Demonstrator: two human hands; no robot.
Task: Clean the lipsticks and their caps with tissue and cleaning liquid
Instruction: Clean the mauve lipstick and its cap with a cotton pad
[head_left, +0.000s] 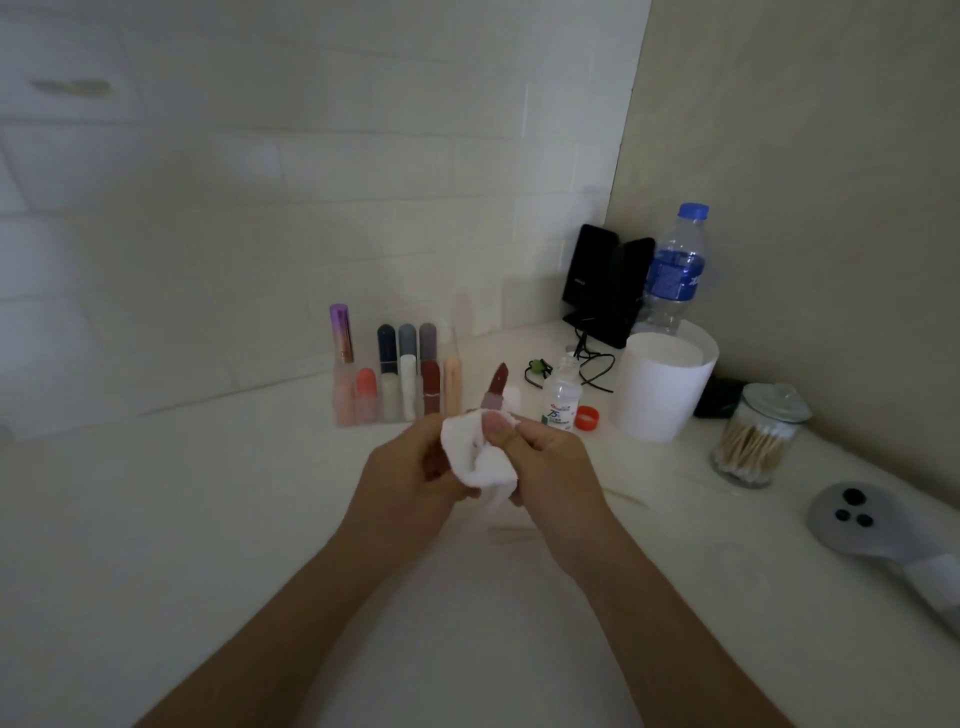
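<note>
- Left hand (410, 467), at frame centre, has its fingers curled round a white tissue (475, 457).
- Right hand (550, 462), touching the tissue, pinches the lipstick (497, 387), thumb on the tissue; the dark red tip sticks up above.
- An uncapped bottle (561, 397) stands just right of the lipstick.
- A lipstick rack (395, 389) sits upper left of the hands.

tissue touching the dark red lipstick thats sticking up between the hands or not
Touching. The head view shows the tissue bunched around the base of the lipstick, no gap between them.
</note>
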